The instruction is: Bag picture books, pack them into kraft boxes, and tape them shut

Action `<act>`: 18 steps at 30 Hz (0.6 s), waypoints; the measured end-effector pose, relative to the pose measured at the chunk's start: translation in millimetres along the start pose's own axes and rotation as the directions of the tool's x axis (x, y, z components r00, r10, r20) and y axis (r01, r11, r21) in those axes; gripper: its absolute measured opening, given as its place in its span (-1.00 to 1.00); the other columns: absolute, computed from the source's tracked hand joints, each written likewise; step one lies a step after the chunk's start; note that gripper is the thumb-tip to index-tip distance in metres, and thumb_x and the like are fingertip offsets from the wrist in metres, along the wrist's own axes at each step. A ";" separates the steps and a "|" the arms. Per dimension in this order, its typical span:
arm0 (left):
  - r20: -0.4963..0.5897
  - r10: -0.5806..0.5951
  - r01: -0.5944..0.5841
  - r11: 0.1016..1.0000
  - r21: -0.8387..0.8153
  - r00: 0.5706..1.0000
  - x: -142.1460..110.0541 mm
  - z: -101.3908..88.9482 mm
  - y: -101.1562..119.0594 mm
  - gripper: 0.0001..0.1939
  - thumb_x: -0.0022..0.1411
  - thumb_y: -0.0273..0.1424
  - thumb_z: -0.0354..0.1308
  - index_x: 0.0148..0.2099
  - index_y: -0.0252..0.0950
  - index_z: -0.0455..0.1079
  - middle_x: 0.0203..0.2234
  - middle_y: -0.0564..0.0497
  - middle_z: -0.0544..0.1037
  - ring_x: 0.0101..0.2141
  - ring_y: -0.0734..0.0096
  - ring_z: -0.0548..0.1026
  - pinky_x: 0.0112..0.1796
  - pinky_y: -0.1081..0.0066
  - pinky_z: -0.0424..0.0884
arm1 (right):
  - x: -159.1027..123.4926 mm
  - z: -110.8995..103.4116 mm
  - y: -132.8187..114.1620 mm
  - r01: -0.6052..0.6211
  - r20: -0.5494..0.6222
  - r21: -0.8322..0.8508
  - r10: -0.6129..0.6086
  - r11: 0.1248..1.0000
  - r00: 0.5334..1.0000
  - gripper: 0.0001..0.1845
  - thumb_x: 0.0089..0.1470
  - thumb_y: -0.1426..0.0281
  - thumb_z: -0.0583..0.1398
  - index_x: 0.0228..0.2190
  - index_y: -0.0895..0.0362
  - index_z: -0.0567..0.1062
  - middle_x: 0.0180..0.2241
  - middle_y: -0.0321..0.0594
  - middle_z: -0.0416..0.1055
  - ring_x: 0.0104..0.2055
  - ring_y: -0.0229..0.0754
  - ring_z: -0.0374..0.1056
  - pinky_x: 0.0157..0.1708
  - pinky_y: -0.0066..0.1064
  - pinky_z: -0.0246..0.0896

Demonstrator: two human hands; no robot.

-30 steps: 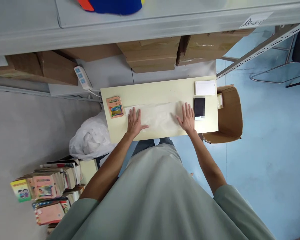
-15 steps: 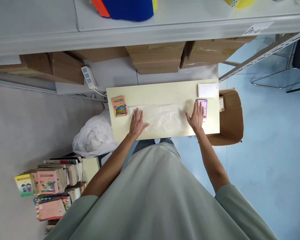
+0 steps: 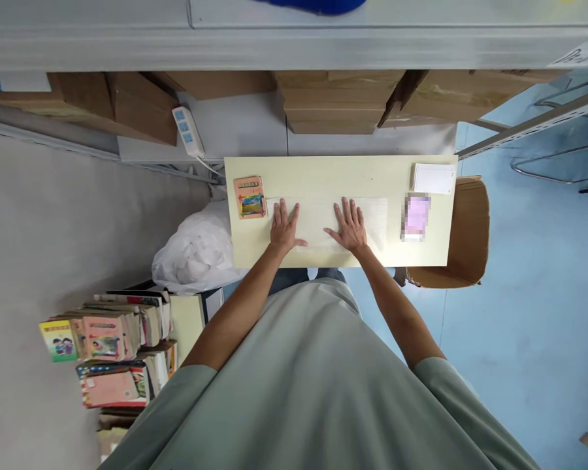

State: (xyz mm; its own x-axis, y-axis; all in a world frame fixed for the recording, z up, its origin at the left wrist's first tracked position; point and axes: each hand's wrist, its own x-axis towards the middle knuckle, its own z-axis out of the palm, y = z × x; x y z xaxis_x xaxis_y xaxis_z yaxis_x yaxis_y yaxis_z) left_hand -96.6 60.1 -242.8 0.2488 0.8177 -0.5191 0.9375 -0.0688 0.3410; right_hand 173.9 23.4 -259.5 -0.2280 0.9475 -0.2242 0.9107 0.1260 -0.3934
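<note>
A thin, whitish, see-through sheet lies flat along the middle of the pale yellow tabletop. On its left part rests my left hand, palm down with fingers spread and thumb pointing inward. My right hand is pressed flat near the sheet's middle, its fingers apart as well. Neither hand grips anything. Just left of the sheet is a small orange-pink book with a colourful cover picture. A phone with a pink screen, pixelated, lies beyond the sheet's right end, below a white stack of cards or paper.
An open cardboard box stands against the table's right end. To the left are a white plastic bag and piles of worn books. Behind the table, a shelf holds cardboard boxes and a power strip.
My right hand has slid left from beside the phone onto the middle of the sheet. The sheet looks flatter and less wrinkled. The camera view has shifted slightly.
</note>
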 end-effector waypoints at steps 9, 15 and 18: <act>-0.195 -0.005 -0.022 0.990 -0.139 0.981 -23.2 -29.4 -28.9 -0.16 0.58 0.08 0.01 0.64 -0.34 0.12 0.65 -0.28 0.02 0.62 -0.04 -0.04 0.55 0.00 -0.05 | -4.8 -14.5 -25.4 0.012 0.028 -0.011 -0.011 1.000 1.000 0.04 0.48 -0.23 -0.05 0.63 0.20 -0.01 0.67 0.05 -0.32 0.72 0.29 -0.42 0.62 0.33 -0.38; -0.342 -0.411 0.334 0.905 -0.263 0.845 -33.1 -52.8 -99.8 -0.29 0.50 -0.11 0.03 0.52 -0.40 0.30 0.40 -0.38 0.46 0.46 -0.15 0.31 0.48 -0.03 0.15 | 32.5 0.7 -127.4 0.223 0.084 0.104 -0.231 0.969 0.969 -0.09 0.54 -0.09 -0.06 0.63 0.17 -0.01 0.67 -0.11 -0.21 0.72 0.19 -0.37 0.67 0.21 -0.45; -0.269 -0.514 0.427 0.845 -0.322 0.814 -24.9 -57.9 -119.4 -0.31 0.40 -0.20 0.14 0.45 -0.46 0.34 0.25 -0.42 0.58 0.36 -0.25 0.44 0.43 -0.09 0.23 | 55.1 19.7 -175.9 0.288 0.125 0.160 -0.308 0.944 0.943 -0.11 0.56 -0.01 -0.06 0.63 0.25 -0.04 0.67 -0.07 -0.19 0.72 0.18 -0.35 0.68 0.16 -0.48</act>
State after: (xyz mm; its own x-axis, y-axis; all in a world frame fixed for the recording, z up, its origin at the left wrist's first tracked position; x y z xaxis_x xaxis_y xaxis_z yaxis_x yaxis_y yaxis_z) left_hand -228.9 81.0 -225.2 -0.3448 0.8549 -0.3876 0.8199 0.4754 0.3190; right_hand -5.6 47.6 -220.2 -0.5389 0.8178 -0.2018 0.7394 0.3445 -0.5785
